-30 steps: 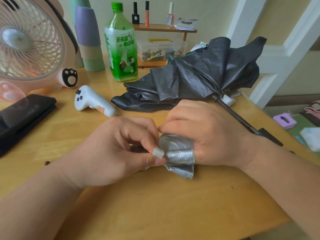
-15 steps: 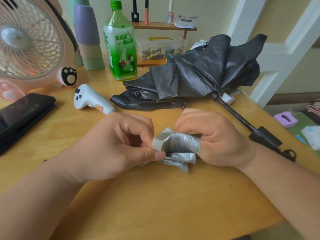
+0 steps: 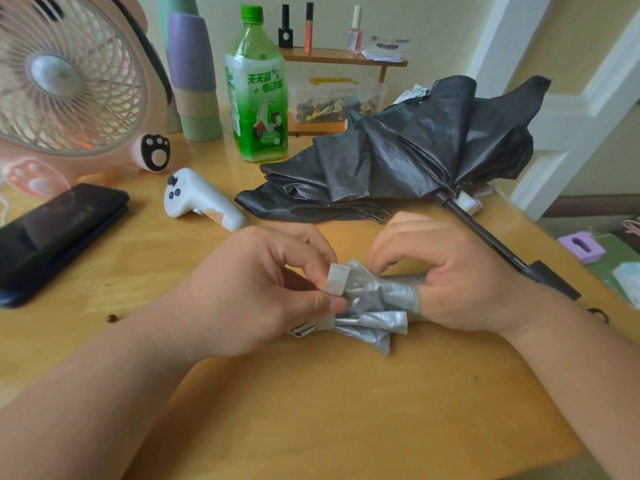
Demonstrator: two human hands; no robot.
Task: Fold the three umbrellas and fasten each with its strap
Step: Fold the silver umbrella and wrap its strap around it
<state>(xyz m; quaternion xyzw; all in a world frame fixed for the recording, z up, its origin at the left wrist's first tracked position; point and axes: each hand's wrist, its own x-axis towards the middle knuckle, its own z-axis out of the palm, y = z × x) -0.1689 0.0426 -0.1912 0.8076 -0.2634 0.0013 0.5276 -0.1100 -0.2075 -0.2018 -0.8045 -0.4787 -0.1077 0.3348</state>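
Curling over the umbrella (image 3: 379,301), left hand (image 3: 256,289) pinches strap (image 3: 337,279).

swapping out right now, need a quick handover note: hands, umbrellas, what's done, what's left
Left hand: fingers pinch the strap by its white tab.
Right hand: grips the silver umbrella, bunched up, over the table.
Black umbrella: lies behind the hands, canopy loose, shaft extended.
Done: silver umbrella collapsed and gathered; strap not yet fastened.
Left: fasten that strap, then fold and strap the black umbrella. The third umbrella is not in view.
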